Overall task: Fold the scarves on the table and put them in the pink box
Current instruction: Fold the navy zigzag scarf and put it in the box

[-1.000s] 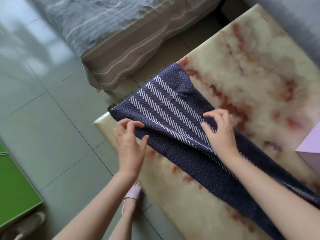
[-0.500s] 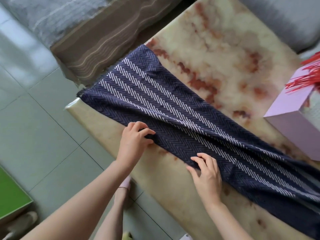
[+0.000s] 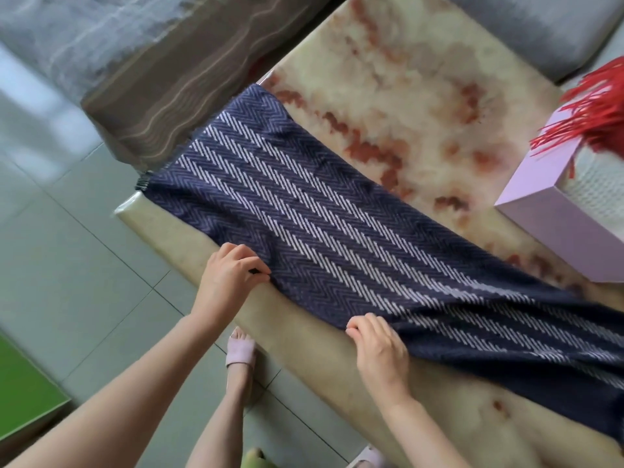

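Note:
A long navy scarf (image 3: 320, 228) with white herringbone stripes lies flat and diagonal across the marbled table (image 3: 415, 92), its fringed end hanging over the table's left corner. My left hand (image 3: 229, 278) pinches the scarf's near edge, fingers curled on the fabric. Further right along that same near edge, my right hand (image 3: 378, 346) grips the cloth with curled fingers. The pink box (image 3: 553, 224) stands at the right edge of the table, holding a white knitted scarf (image 3: 597, 187) and a red fringed one (image 3: 597, 106).
A sofa with a grey and brown striped cover (image 3: 141, 92) sits just beyond the table's left corner. Grey cushions (image 3: 540, 25) lie past the far side. Tiled floor and my feet in pink slippers (image 3: 239, 349) are below the near edge. A green surface (image 3: 23, 393) is at far left.
Both hands slid from the folded top layer down to the scarf's near edge and drew it toward me, spreading the scarf wider and flatter. The view shifted right, showing more of the pink box.

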